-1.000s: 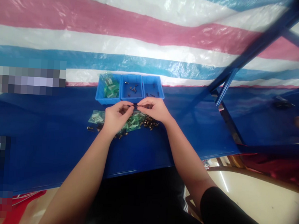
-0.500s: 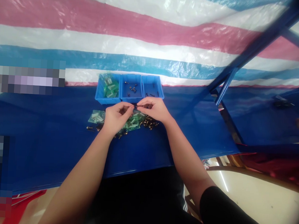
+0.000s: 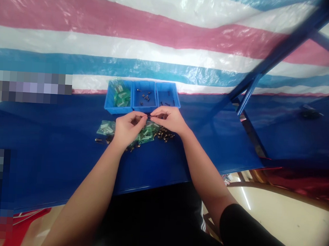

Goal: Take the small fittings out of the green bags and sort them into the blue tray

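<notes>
Fingertip to fingertip, my left hand (image 3: 129, 128) and my right hand (image 3: 169, 119) meet just in front of the blue bins. Both are pinched closed on a thin dark screw-like part (image 3: 149, 116), mostly hidden by the fingers. Beneath them lie green plastic bags (image 3: 146, 133) of small pale cylindrical pieces. A pile of brass-and-dark screws (image 3: 165, 134) sits below my right hand. More dark screws (image 3: 98, 140) are partly covered by my left hand and wrist.
Three joined blue bins (image 3: 143, 108) stand behind my hands: green bags left, a few small fittings in the middle, dark screws right. A blue metal frame (image 3: 274, 53) slants up at right. Striped sheeting (image 3: 159, 33) hangs behind the blue table (image 3: 53, 160).
My hands hold nearly the same pose and place. A blurred hand of another person at the right edge has gone out of view.
</notes>
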`<state>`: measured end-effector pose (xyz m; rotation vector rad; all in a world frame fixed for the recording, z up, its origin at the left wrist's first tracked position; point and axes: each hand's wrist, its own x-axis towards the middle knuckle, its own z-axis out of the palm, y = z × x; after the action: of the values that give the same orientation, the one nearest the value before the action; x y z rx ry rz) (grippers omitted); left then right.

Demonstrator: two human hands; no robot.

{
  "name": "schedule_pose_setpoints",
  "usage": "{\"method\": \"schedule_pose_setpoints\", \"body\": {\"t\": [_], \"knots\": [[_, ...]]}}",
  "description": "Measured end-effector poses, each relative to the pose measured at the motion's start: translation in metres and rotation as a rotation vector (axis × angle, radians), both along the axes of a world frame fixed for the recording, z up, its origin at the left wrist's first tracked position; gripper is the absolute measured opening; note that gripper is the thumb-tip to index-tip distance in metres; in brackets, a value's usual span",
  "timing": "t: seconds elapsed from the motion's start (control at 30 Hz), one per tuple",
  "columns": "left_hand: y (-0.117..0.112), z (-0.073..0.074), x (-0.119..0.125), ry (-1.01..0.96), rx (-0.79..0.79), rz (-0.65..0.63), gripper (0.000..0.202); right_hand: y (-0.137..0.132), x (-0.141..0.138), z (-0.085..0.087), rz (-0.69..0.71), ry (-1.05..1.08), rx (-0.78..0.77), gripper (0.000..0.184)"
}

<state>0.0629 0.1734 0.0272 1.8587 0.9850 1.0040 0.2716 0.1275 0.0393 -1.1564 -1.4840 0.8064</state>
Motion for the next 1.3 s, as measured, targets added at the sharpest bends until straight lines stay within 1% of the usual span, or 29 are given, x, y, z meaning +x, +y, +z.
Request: {"method": "schedule_pose_setpoints", "body": {"t": [0.23, 0.5, 0.87, 1.13, 1.3], "knots": [[0.0010, -0.0023, -0.0003, -0.006, 0.003, -0.006, 0.024, -0.0005, -0.0005, -0.0008, 0.002, -0.009, -0.004, 0.023], [0.0006, 0.0008, -0.0003, -0.007, -0.001, -0.002, 0.028, -0.0003, 0.0005, 0.0008, -0.001, -0.010, -0.017, 0.022], [0.0016, -0.0028, 0.0000, 0.000, 0.007, -0.020, 0.022, -0.0014, 0.0004, 0.0017, 0.011, -0.002, -0.012, 0.020], [0.0007, -0.0013, 0.0008, -0.007, 0.044, -0.014, 0.020, -0.0003, -0.0005, -0.0016, -0.001, -0.007, -0.024, 0.027], [0.0010, -0.0026, 0.0011, -0.018, 0.049, -0.011, 0.020, -0.0005, 0.0003, -0.0014, 0.003, -0.014, -0.028, 0.027]]}}
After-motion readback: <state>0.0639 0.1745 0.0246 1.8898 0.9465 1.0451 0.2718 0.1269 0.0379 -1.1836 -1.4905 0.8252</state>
